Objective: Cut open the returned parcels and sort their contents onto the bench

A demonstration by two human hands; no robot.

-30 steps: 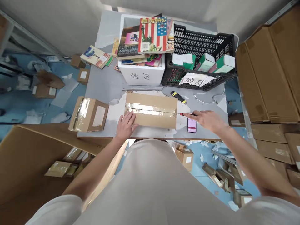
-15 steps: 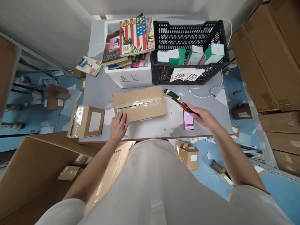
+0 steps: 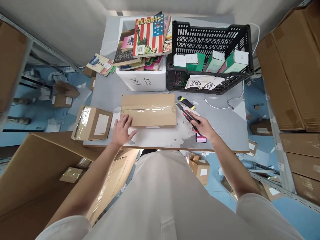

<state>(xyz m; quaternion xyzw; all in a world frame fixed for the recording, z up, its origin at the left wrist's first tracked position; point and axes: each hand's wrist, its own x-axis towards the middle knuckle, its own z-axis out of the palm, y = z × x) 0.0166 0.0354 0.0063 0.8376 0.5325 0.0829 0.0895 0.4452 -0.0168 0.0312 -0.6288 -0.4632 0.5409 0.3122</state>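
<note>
A taped cardboard box (image 3: pixel 150 116) lies flat on the table with its clear-taped seam facing up. My left hand (image 3: pixel 121 130) rests on its front left corner, fingers over the edge and thumb spread on the tabletop, not wrapped round it. In my right hand (image 3: pixel 205 127), right of the box, is a slim black-and-red cutting tool (image 3: pixel 188 115). Its grey tip points up and left towards the box, apart from it; whether it is a knife or scissors I cannot tell. A black-and-yellow utility knife (image 3: pixel 186 102) lies just beyond it. Partly under the right hand is a phone (image 3: pixel 201 138).
Behind stand a white foam bin (image 3: pixel 142 83) heaped with books and a black plastic crate (image 3: pixel 172 78) holding green-and-white boxes. A smaller carton (image 3: pixel 93 123) sits at the table's left end, a loose book (image 3: pixel 100 65) at the left edge. A white cable (image 3: pixel 217 107) trails at right.
My right hand has come left and slightly nearer me, the cutting tool with it. The tool has separated from the black-and-yellow knife in view. My left fingers have spread; the box is turned straighter.
</note>
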